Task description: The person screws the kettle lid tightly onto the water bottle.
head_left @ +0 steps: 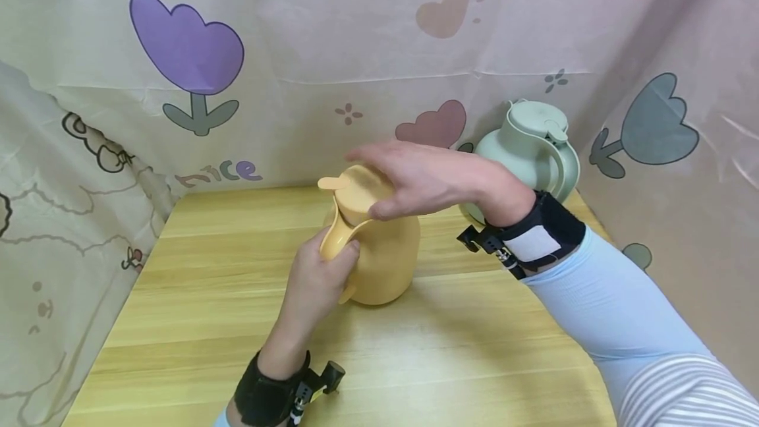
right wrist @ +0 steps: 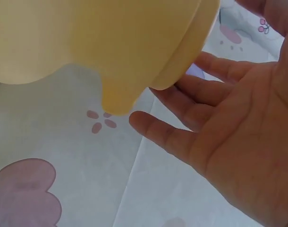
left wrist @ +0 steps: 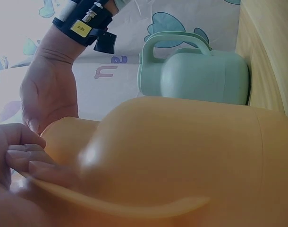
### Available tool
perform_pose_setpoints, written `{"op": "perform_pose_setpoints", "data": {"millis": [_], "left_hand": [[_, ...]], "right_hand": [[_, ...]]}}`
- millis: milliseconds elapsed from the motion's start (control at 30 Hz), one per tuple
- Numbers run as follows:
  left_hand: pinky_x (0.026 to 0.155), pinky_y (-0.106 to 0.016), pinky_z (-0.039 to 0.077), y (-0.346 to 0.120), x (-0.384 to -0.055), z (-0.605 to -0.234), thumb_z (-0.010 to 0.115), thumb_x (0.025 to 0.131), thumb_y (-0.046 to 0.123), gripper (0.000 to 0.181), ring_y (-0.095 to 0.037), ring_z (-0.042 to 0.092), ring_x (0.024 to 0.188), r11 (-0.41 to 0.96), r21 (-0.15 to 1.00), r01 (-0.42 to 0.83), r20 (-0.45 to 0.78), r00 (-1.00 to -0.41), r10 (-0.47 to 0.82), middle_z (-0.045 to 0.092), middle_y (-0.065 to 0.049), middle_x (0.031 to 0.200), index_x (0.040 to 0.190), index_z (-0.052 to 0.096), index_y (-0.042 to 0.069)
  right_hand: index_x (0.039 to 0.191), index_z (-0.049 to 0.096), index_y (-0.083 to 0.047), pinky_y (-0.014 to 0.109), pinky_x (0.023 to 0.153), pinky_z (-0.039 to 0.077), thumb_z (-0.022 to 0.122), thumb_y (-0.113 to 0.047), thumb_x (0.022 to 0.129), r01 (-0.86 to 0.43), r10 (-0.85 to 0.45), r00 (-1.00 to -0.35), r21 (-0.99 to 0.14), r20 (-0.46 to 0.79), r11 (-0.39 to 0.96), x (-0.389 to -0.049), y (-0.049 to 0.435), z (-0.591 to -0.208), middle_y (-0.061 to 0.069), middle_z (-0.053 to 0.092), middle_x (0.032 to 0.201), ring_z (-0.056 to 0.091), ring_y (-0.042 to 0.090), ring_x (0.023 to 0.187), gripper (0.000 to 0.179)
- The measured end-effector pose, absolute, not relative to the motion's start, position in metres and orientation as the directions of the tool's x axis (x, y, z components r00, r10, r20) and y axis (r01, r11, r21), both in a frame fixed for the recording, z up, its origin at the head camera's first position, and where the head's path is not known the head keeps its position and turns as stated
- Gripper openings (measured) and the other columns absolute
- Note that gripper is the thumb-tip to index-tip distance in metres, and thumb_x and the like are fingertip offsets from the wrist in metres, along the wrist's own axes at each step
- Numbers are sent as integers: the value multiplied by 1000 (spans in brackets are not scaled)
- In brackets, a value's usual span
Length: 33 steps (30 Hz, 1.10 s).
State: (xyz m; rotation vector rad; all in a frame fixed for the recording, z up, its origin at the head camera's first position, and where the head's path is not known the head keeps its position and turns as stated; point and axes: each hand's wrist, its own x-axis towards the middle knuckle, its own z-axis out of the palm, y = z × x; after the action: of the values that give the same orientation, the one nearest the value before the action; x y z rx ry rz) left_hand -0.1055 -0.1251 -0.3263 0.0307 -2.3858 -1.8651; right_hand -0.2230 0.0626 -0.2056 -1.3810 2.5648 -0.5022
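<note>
A yellow-orange thermos jug (head_left: 388,262) stands on the wooden table, its handle (head_left: 337,239) facing me. My left hand (head_left: 320,275) grips that handle, thumb on its near side; in the left wrist view its curled fingers (left wrist: 33,158) show beside the jug's body. From the right, my right hand (head_left: 415,180) holds the round lid (head_left: 362,191), thumb at the near side and fingers at the far side. The lid's flat tab points left. In the right wrist view the fingertips are at the lid's rim (right wrist: 182,56), with the little finger (right wrist: 163,135) apart from it.
A pale green jug (head_left: 522,150) of similar shape stands at the back right, behind my right forearm. Printed cloth (head_left: 308,38) hangs behind the table (head_left: 207,269) and along both sides. Each wrist wears a black camera strap (head_left: 548,232).
</note>
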Motion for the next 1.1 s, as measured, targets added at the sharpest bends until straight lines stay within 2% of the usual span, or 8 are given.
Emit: {"op": "perform_pose_setpoints", "data": {"millis": [100, 233, 300, 400, 633, 900, 1000, 1100], "left_hand": [[48, -28, 46, -126, -106, -327, 66, 96, 17, 11, -17, 53, 54, 248, 967, 56, 80, -993, -87, 54, -4, 65, 95, 69, 6], [48, -28, 45, -125, -106, -327, 66, 96, 16, 10, -17, 53, 53, 255, 965, 56, 82, -993, -90, 54, -4, 64, 96, 70, 6], [47, -27, 44, -125, -106, -327, 66, 96, 16, 10, -17, 52, 52, 257, 965, 54, 80, -993, -92, 53, -3, 63, 94, 69, 6], [47, -27, 43, -125, -106, -327, 66, 96, 16, 11, -16, 52, 52, 258, 965, 52, 78, -993, -91, 53, -3, 62, 92, 68, 6], [48, -28, 45, -125, -106, -327, 66, 97, 17, 12, -17, 53, 54, 249, 968, 44, 67, -994, -88, 54, -4, 64, 92, 67, 6], [47, -28, 45, -126, -106, -326, 66, 97, 17, 12, -17, 53, 53, 277, 960, 43, 71, -993, -90, 55, -4, 64, 92, 67, 7], [46, -28, 45, -126, -106, -326, 66, 97, 17, 12, -17, 53, 52, 273, 961, 45, 72, -994, -88, 54, -4, 63, 92, 67, 6], [47, -28, 45, -126, -106, -326, 66, 97, 16, 11, -18, 53, 52, 265, 963, 49, 74, -994, -84, 55, -4, 63, 92, 67, 6]], "right_hand": [[155, 46, -11, 38, 107, 46, 79, -36, 89, -747, -803, -596, -361, -11, 559, -222, 61, -205, 3, 59, 142, 56, 18, 123, 78], [152, 50, -16, 42, 103, 48, 79, -66, 85, -671, -713, -700, -308, -37, 675, -222, 59, -206, 3, 58, 139, 55, 20, 123, 89], [152, 49, -18, 43, 103, 49, 76, -74, 82, -651, -688, -724, -287, -43, 703, -222, 60, -207, 3, 56, 139, 54, 20, 123, 94], [153, 47, -19, 42, 104, 48, 76, -73, 82, -665, -703, -710, -289, -44, 689, -221, 63, -206, 1, 56, 142, 53, 18, 125, 94], [156, 44, -14, 36, 101, 47, 77, -36, 86, -738, -791, -611, -339, -33, 584, -222, 65, -204, -2, 58, 138, 55, 17, 118, 80], [145, 53, -22, 43, 91, 50, 75, -75, 82, -613, -638, -769, -231, -46, 755, -218, 59, -201, -4, 61, 123, 55, 16, 114, 85], [146, 52, -21, 42, 98, 49, 78, -68, 84, -652, -681, -732, -254, -38, 715, -218, 60, -199, -4, 59, 132, 54, 17, 121, 81], [155, 46, -14, 41, 114, 42, 78, -45, 91, -759, -801, -597, -298, -36, 579, -220, 61, -198, 2, 51, 152, 47, 19, 139, 77]]}}
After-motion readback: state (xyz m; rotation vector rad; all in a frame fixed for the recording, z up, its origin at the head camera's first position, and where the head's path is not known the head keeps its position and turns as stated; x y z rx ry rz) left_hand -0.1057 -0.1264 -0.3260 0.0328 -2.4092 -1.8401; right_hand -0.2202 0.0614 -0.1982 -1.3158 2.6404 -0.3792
